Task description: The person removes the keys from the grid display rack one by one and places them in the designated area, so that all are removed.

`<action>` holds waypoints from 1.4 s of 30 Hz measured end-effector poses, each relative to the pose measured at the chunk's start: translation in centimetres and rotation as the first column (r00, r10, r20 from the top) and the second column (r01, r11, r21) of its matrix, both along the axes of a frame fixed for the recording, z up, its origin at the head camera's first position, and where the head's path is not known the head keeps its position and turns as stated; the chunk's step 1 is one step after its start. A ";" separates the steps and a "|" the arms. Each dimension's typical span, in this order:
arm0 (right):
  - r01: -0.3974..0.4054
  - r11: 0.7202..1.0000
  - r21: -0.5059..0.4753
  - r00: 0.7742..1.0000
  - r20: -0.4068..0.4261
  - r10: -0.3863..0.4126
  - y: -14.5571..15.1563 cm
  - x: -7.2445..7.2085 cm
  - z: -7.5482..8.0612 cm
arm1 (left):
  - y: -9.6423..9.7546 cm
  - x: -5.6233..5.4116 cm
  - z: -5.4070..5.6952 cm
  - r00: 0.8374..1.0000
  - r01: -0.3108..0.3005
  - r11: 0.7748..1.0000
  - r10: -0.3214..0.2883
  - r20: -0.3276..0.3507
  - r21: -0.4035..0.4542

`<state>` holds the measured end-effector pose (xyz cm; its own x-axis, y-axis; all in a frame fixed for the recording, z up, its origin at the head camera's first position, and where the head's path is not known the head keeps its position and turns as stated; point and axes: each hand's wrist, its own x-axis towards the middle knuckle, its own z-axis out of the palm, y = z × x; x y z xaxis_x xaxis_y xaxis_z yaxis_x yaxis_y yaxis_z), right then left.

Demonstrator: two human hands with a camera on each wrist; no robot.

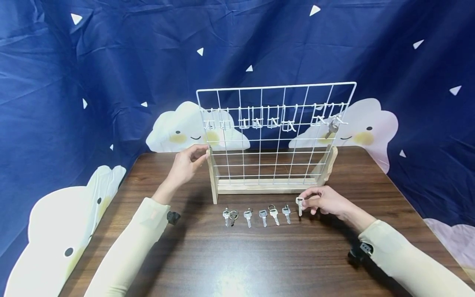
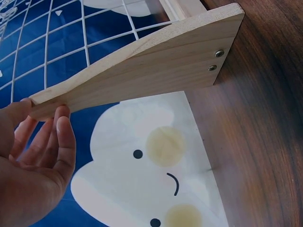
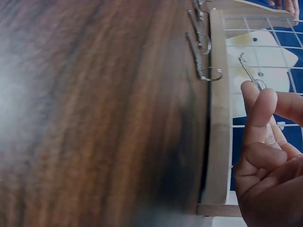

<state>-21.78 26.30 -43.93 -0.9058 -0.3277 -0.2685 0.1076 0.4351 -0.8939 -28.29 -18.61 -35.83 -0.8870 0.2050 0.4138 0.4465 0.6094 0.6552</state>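
My right hand (image 1: 326,201) pinches a silver key (image 1: 299,206) between thumb and fingertips, its blade pointing down, just in front of the rack's right end. In the right wrist view, the key (image 3: 247,70) sticks out past the fingertips. My left hand (image 1: 187,165) holds the upper end of the rack's left wooden side (image 2: 113,78), thumb on one face and fingers on the other. Between the two wooden sides stands a white wire grid (image 1: 260,140) with a row of white hooks (image 1: 273,122). One key (image 1: 332,128) hangs from a hook at the far right.
Several keys, one of them this silver key (image 1: 263,216), lie in a row on the brown wooden table (image 1: 237,251) before the rack. Some carry rings. A wooden crossbar (image 1: 263,187) joins the rack's sides. Behind hangs a blue curtain (image 1: 167,53) with cloud prints.
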 end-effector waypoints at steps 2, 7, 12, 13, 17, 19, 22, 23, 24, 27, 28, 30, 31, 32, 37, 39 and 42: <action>-0.008 1.000 0.011 1.000 0.003 0.008 0.0 -0.1 -0.4 | 0.0 0.0 0.0 1.000 0.000 1.000 0.000 0.003 0.001; -0.012 0.999 0.039 1.000 0.017 0.011 -0.1 -0.1 -0.9 | 0.0 0.0 0.1 1.000 -0.004 1.000 0.004 0.014 0.002; -0.020 0.998 0.052 0.999 0.028 0.018 -0.2 0.0 -1.4 | 0.0 0.0 0.1 1.000 -0.001 1.000 0.001 0.017 -0.001; -0.019 0.999 0.051 0.999 0.031 0.017 -0.2 0.0 -1.5 | 0.0 0.0 0.0 1.000 -0.002 1.000 0.002 0.019 0.000; -0.009 0.998 0.058 0.999 0.036 0.007 -0.1 -0.2 -2.2 | 0.0 0.0 0.0 1.000 -0.001 1.000 0.001 0.018 0.002; -0.004 0.998 0.066 1.000 0.030 0.002 -0.1 -0.4 -2.4 | 0.0 0.0 0.0 1.000 -0.002 1.000 0.002 0.015 -0.001; -0.002 0.997 0.083 1.000 0.012 0.001 -0.1 -0.4 -2.5 | 0.0 0.0 0.0 1.000 -0.003 1.000 0.003 0.011 -0.004; 0.001 0.996 0.086 1.000 0.008 -0.002 -0.1 -0.4 -2.5 | 0.0 0.0 0.0 1.000 -0.003 1.000 0.003 0.009 -0.006; -0.001 0.996 0.091 1.000 0.001 0.001 -0.1 -0.4 -2.5 | 0.0 0.0 0.0 1.000 -0.003 1.000 0.003 0.009 -0.007; 0.006 0.996 0.094 1.000 -0.006 -0.005 -0.2 -0.4 -2.4 | 0.0 0.0 0.0 1.000 -0.005 1.000 0.005 0.015 -0.007; 0.007 0.995 0.095 1.000 -0.009 -0.007 -0.2 -0.3 -2.4 | 0.0 0.0 0.0 1.000 -0.005 1.000 0.005 0.018 -0.006; 0.015 0.995 0.098 1.000 -0.010 -0.014 -0.2 -0.3 -2.4 | 0.0 0.1 0.1 1.000 -0.005 1.000 0.005 0.025 -0.003; 0.022 0.995 0.100 1.000 -0.011 -0.021 -0.2 -0.3 -2.4 | 0.0 0.1 0.1 1.000 -0.005 1.000 0.006 0.027 -0.003; 0.025 0.994 0.103 1.000 -0.011 -0.024 -0.2 -0.3 -2.4 | 0.0 0.1 0.1 1.000 -0.005 1.000 0.005 0.030 -0.001; 0.035 0.992 0.121 0.999 -0.016 -0.033 -0.1 -0.2 -2.3 | 0.0 0.1 0.2 0.999 -0.010 1.000 0.011 0.035 -0.003; 0.038 0.991 0.124 0.999 -0.012 -0.037 0.1 -0.3 -2.3 | 0.0 0.1 0.1 0.999 -0.012 1.000 0.012 0.033 -0.004; 0.044 0.991 0.126 0.999 -0.005 -0.043 0.3 -0.2 -2.1 | 0.0 0.1 0.1 0.999 -0.014 1.000 0.014 0.030 -0.003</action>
